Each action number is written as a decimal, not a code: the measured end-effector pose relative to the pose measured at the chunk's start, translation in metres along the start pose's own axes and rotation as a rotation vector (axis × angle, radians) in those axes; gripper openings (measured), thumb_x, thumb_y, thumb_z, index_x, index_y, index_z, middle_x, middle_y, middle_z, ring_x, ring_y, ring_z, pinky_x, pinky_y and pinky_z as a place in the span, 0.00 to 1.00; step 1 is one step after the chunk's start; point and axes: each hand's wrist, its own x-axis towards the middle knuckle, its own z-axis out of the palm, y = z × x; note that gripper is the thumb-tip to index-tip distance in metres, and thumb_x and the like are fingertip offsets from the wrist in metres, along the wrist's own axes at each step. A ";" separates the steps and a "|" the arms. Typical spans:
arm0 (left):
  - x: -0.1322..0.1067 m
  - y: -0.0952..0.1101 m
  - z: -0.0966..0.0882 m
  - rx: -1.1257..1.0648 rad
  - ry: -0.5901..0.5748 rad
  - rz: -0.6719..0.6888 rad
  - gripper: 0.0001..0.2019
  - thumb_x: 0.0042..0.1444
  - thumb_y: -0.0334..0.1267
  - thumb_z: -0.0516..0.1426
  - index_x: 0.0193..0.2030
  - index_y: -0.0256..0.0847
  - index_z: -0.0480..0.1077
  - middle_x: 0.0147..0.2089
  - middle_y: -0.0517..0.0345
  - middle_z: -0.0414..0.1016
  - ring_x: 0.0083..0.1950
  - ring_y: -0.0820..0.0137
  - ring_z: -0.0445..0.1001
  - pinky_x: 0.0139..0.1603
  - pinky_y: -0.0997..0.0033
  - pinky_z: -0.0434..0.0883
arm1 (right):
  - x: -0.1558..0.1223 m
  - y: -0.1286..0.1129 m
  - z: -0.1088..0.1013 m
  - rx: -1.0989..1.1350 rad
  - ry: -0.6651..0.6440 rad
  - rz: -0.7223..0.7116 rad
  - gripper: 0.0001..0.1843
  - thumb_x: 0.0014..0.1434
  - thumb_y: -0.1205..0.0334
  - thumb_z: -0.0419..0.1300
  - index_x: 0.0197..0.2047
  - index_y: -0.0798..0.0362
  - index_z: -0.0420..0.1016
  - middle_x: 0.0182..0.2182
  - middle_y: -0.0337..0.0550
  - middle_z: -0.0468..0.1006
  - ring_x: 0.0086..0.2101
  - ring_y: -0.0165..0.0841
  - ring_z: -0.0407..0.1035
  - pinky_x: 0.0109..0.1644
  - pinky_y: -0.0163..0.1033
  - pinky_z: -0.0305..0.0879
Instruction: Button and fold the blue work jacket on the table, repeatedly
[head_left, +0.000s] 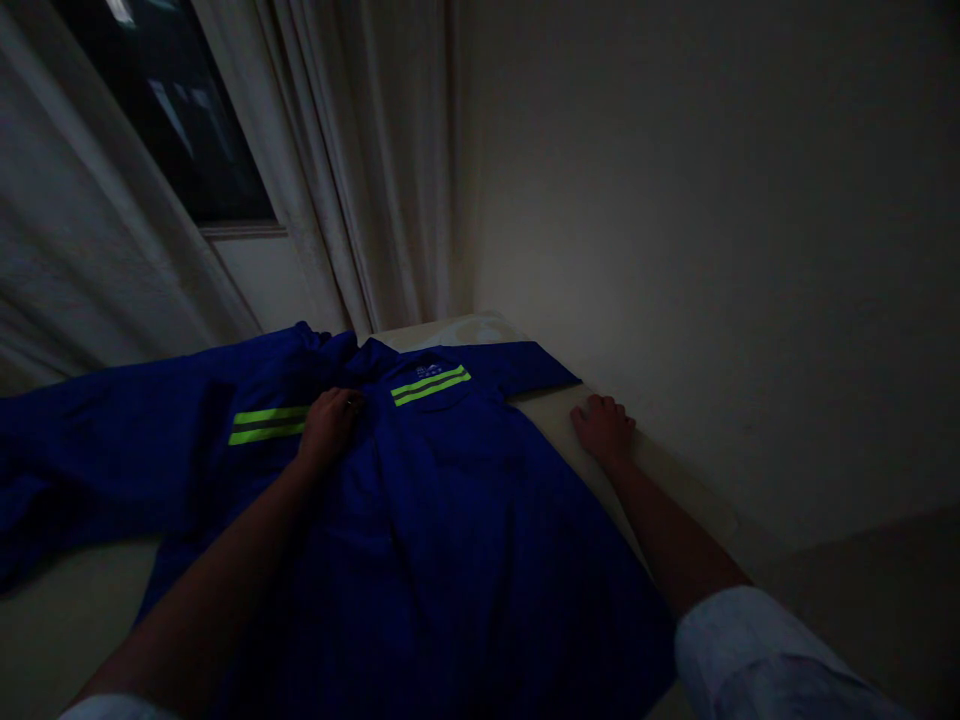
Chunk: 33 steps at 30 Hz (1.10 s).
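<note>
A dark blue work jacket lies spread out, front side up, with yellow-green and grey reflective stripes across its chest. Small pale lettering shows above the stripe on the right of the picture. On the jacket's chest, close to the front opening, my left hand has its fingers curled in on the cloth. My right hand rests on the pale bed-like surface, just beside the short-looking sleeve. Its thumb stands apart from its loosely bent fingers, and nothing shows in it. The other sleeve stretches to the left edge.
Behind the surface hang pale curtains, parted at a dark window. A plain wall runs along the right side, close to the surface's edge. The room is dim, so cloth folds near the bottom are hard to see.
</note>
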 end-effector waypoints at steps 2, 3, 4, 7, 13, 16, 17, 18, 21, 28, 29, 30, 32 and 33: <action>0.000 -0.001 0.000 0.006 0.000 -0.006 0.17 0.67 0.41 0.49 0.49 0.41 0.78 0.49 0.44 0.80 0.51 0.56 0.75 0.57 0.58 0.71 | 0.000 0.000 0.000 -0.007 -0.004 0.007 0.22 0.71 0.51 0.49 0.56 0.57 0.74 0.55 0.63 0.75 0.54 0.51 0.68 0.54 0.52 0.62; 0.000 -0.001 0.000 0.013 -0.001 -0.005 0.17 0.67 0.41 0.49 0.50 0.41 0.78 0.49 0.44 0.80 0.51 0.55 0.75 0.56 0.58 0.71 | 0.001 0.000 0.001 -0.008 -0.002 0.010 0.22 0.71 0.51 0.49 0.56 0.57 0.74 0.55 0.63 0.75 0.54 0.51 0.68 0.54 0.52 0.62; 0.000 -0.001 0.000 0.021 0.000 -0.002 0.17 0.67 0.40 0.49 0.50 0.40 0.78 0.49 0.44 0.80 0.51 0.55 0.75 0.56 0.57 0.71 | 0.001 -0.001 0.002 -0.008 0.000 0.011 0.22 0.71 0.51 0.49 0.56 0.57 0.74 0.55 0.63 0.75 0.54 0.51 0.68 0.54 0.52 0.62; -0.001 -0.001 -0.002 0.040 0.007 0.020 0.18 0.68 0.40 0.48 0.49 0.40 0.78 0.48 0.43 0.79 0.50 0.55 0.76 0.55 0.57 0.71 | 0.001 0.000 0.003 -0.005 0.014 0.007 0.22 0.70 0.52 0.50 0.55 0.58 0.74 0.54 0.61 0.75 0.53 0.50 0.68 0.53 0.52 0.62; -0.001 0.002 -0.003 0.024 -0.013 -0.008 0.18 0.70 0.42 0.47 0.50 0.40 0.77 0.51 0.45 0.82 0.52 0.56 0.78 0.55 0.60 0.71 | 0.001 -0.001 0.000 -0.001 -0.005 0.008 0.22 0.71 0.52 0.50 0.55 0.58 0.75 0.55 0.62 0.75 0.54 0.50 0.68 0.54 0.52 0.62; -0.001 0.004 -0.004 0.034 -0.027 -0.044 0.19 0.70 0.43 0.47 0.51 0.40 0.76 0.51 0.45 0.82 0.51 0.55 0.79 0.54 0.60 0.71 | 0.000 -0.001 -0.002 0.003 -0.010 0.001 0.22 0.71 0.52 0.50 0.56 0.58 0.74 0.55 0.62 0.75 0.54 0.50 0.68 0.54 0.51 0.61; -0.001 0.004 -0.004 0.040 -0.032 -0.055 0.19 0.70 0.43 0.47 0.51 0.40 0.76 0.51 0.45 0.82 0.51 0.55 0.79 0.53 0.60 0.72 | -0.001 -0.001 -0.002 0.003 -0.009 -0.001 0.22 0.71 0.52 0.50 0.56 0.58 0.74 0.55 0.63 0.75 0.54 0.50 0.68 0.54 0.51 0.61; -0.001 0.005 -0.004 0.044 -0.036 -0.063 0.19 0.70 0.43 0.47 0.52 0.40 0.76 0.50 0.44 0.82 0.50 0.55 0.80 0.53 0.60 0.72 | -0.001 -0.001 -0.002 0.004 -0.006 -0.002 0.22 0.71 0.52 0.50 0.56 0.58 0.74 0.55 0.63 0.75 0.54 0.51 0.68 0.54 0.51 0.61; -0.002 0.006 -0.005 0.055 -0.043 -0.084 0.19 0.71 0.44 0.46 0.53 0.40 0.75 0.49 0.44 0.83 0.49 0.56 0.80 0.51 0.61 0.72 | 0.000 -0.001 -0.002 0.010 -0.010 0.004 0.23 0.71 0.52 0.49 0.57 0.59 0.74 0.55 0.64 0.74 0.55 0.51 0.67 0.55 0.52 0.61; -0.002 0.006 -0.004 0.084 -0.057 -0.102 0.19 0.71 0.44 0.47 0.54 0.40 0.75 0.49 0.46 0.83 0.48 0.58 0.80 0.51 0.63 0.72 | 0.002 0.000 0.002 0.015 -0.008 0.004 0.23 0.71 0.52 0.50 0.57 0.58 0.74 0.55 0.63 0.74 0.55 0.52 0.67 0.55 0.52 0.60; -0.002 0.006 -0.004 0.084 -0.059 -0.104 0.18 0.71 0.43 0.47 0.54 0.40 0.75 0.49 0.45 0.83 0.48 0.57 0.80 0.51 0.63 0.72 | 0.002 0.000 0.002 0.015 -0.007 0.003 0.23 0.71 0.52 0.50 0.57 0.58 0.74 0.55 0.63 0.74 0.55 0.52 0.67 0.55 0.52 0.60; -0.002 0.007 -0.004 0.083 -0.060 -0.101 0.18 0.71 0.43 0.47 0.53 0.40 0.75 0.49 0.45 0.83 0.48 0.57 0.80 0.51 0.63 0.72 | 0.001 0.001 0.003 0.016 -0.006 0.003 0.22 0.72 0.51 0.50 0.57 0.58 0.74 0.55 0.63 0.74 0.55 0.52 0.67 0.55 0.52 0.60; -0.002 0.008 -0.005 0.087 -0.066 -0.096 0.18 0.71 0.43 0.46 0.53 0.40 0.75 0.49 0.45 0.83 0.49 0.57 0.80 0.51 0.62 0.72 | 0.001 0.001 0.003 0.020 -0.007 0.003 0.22 0.71 0.51 0.50 0.56 0.57 0.74 0.55 0.63 0.74 0.55 0.52 0.67 0.56 0.52 0.60; -0.002 0.009 -0.006 0.093 -0.070 -0.099 0.18 0.71 0.43 0.46 0.54 0.40 0.74 0.49 0.45 0.83 0.49 0.57 0.80 0.51 0.62 0.72 | 0.001 0.001 0.003 0.021 -0.007 0.002 0.22 0.71 0.51 0.50 0.56 0.57 0.74 0.55 0.63 0.74 0.55 0.52 0.67 0.56 0.52 0.60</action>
